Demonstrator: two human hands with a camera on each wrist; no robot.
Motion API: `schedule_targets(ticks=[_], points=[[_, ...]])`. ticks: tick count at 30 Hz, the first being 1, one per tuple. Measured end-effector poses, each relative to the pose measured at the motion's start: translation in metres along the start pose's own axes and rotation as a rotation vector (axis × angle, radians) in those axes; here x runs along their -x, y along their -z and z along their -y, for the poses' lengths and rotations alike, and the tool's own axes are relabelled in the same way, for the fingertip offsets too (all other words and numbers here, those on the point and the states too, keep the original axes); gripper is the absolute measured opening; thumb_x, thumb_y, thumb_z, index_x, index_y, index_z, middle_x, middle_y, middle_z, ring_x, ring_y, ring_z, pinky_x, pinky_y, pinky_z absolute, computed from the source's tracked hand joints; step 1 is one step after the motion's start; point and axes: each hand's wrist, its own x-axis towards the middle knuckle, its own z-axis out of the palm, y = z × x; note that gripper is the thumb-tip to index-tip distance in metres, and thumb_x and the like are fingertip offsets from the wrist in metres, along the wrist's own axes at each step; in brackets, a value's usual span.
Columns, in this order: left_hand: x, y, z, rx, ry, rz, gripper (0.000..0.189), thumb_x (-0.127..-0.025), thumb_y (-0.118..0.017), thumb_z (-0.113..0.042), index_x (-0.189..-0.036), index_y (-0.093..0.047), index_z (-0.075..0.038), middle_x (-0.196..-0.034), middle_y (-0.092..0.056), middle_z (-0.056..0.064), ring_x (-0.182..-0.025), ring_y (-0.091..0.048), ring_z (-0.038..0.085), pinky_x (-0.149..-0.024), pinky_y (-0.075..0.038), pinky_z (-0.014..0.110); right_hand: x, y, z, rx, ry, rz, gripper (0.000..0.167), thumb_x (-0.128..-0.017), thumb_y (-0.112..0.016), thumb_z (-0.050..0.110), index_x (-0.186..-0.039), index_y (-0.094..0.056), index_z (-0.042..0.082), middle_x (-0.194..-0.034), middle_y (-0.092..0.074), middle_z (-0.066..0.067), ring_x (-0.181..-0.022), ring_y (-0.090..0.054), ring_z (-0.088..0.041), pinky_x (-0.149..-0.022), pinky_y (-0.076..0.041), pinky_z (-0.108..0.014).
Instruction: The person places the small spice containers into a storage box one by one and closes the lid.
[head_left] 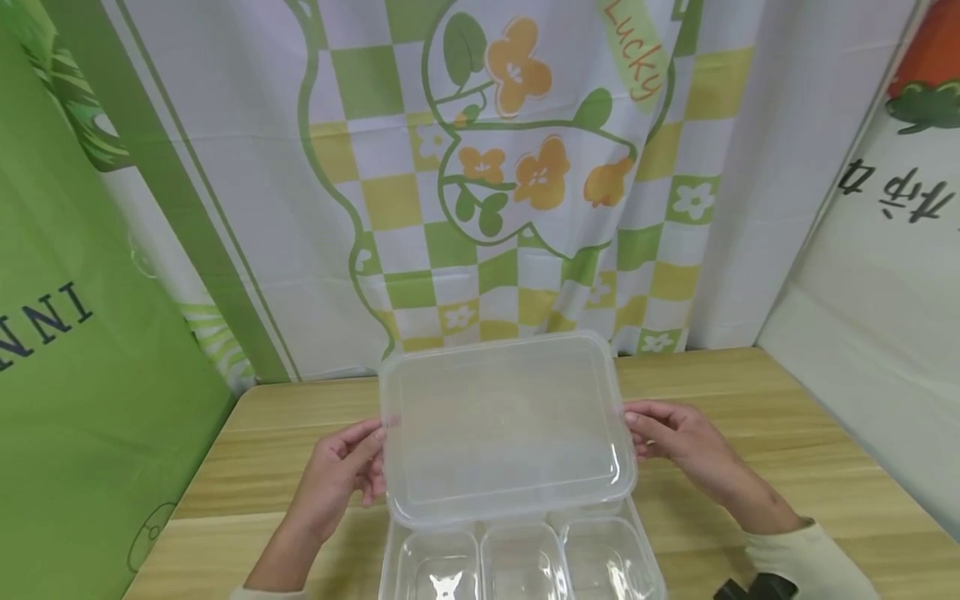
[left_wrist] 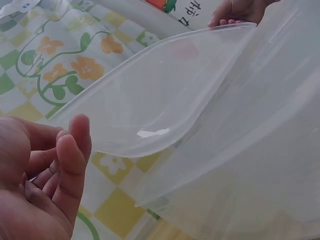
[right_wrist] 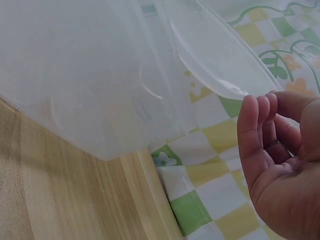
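Observation:
A translucent plastic lid [head_left: 510,425], rectangular with rounded corners, is tilted up above a larger clear plastic container [head_left: 648,554]. My left hand [head_left: 341,475] pinches the lid's left edge between thumb and fingers. At the opposite edge my right hand [head_left: 682,442] pinches it the same way. Several clear compartments, among them a middle compartment [head_left: 521,558], show inside the container below the lid's near edge. In the left wrist view the lid [left_wrist: 145,95] stretches from the left hand [left_wrist: 45,175] toward the other hand. The right wrist view shows fingertips of the right hand [right_wrist: 280,155] at the lid's rim.
The container stands on a wooden table [head_left: 750,400]. Behind the table hangs a checked curtain [head_left: 480,283] with orange flowers. A green cloth [head_left: 97,375] hangs at the left, a white printed cloth [head_left: 885,292] at the right. A small black object [head_left: 753,587] shows by the right sleeve.

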Motion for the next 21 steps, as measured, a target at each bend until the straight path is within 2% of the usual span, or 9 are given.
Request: schedule_targets(ticks=[5,10,16,21], points=[[-0.001,-0.002,-0.002,-0.011,0.006,-0.017,0.043,-0.106,-0.059,-0.016,-0.138,-0.055,0.012,-0.072,-0.054,0.003,-0.051,-0.060,0.013,-0.045,-0.049,0.021,0.000,0.000,0.000,-0.009,-0.007,-0.007,0.038,-0.106,-0.060,0.015,-0.129,-0.059,-0.015,-0.092,-0.070,-0.007,-0.083,-0.069,-0.016,-0.077,-0.061,-0.032],[-0.002,-0.005,-0.005,-0.002,0.023,-0.094,0.040,-0.107,-0.059,-0.017,-0.134,-0.058,0.012,-0.074,-0.056,0.004,-0.054,-0.064,0.016,-0.052,-0.055,0.025,-0.002,-0.001,0.000,-0.017,0.008,-0.027,0.034,-0.106,-0.060,0.014,-0.125,-0.063,-0.014,-0.090,-0.070,-0.005,-0.084,-0.068,-0.014,-0.077,-0.061,-0.032],[0.000,-0.011,-0.008,0.060,0.048,-0.214,0.032,-0.105,-0.059,-0.013,-0.125,-0.063,0.011,-0.079,-0.061,0.007,-0.075,-0.075,0.024,-0.072,-0.062,0.036,-0.002,-0.001,0.000,0.001,0.001,-0.070,0.032,-0.105,-0.061,0.016,-0.124,-0.067,-0.010,-0.089,-0.070,-0.004,-0.082,-0.069,-0.014,-0.073,-0.060,-0.030],[0.001,-0.014,-0.010,0.082,0.030,-0.248,0.032,-0.106,-0.061,-0.016,-0.124,-0.063,0.011,-0.082,-0.063,0.008,-0.086,-0.076,0.029,-0.082,-0.061,0.041,0.000,-0.002,0.002,-0.014,0.004,-0.094,0.029,-0.105,-0.062,0.016,-0.122,-0.069,-0.007,-0.089,-0.071,-0.005,-0.081,-0.070,-0.015,-0.074,-0.060,-0.030]])
